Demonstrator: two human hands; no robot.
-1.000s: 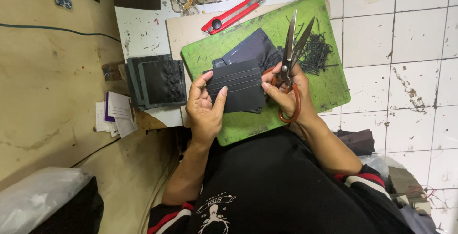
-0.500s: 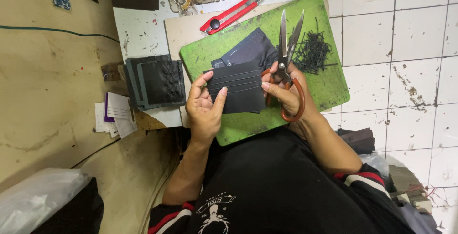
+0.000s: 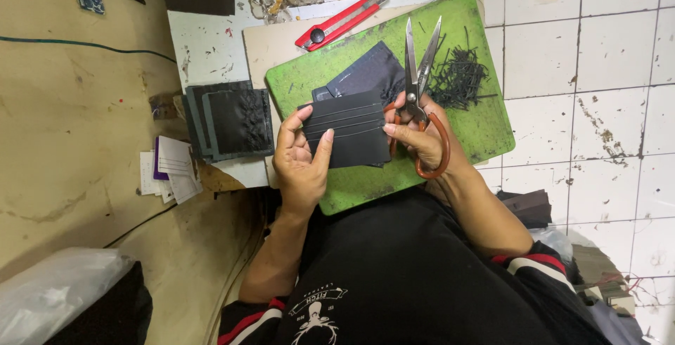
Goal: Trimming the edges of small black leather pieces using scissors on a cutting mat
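Nearest the body, the left hand grips the left edge of a black card-slot wallet panel, thumb across its face, fingers curled behind. The right hand pinches the panel's right edge while its fingers are closed through the orange handles of scissors, blades parted and pointing away. The panel is held just above the green cutting mat. Judged thin, light and flexible, with stitched pocket ridges giving grip; best held by opposite edges, as now. Further panels lie beneath, black trimmings beside. Left, a stack of black pieces. Farthest, a red utility knife on the surface.
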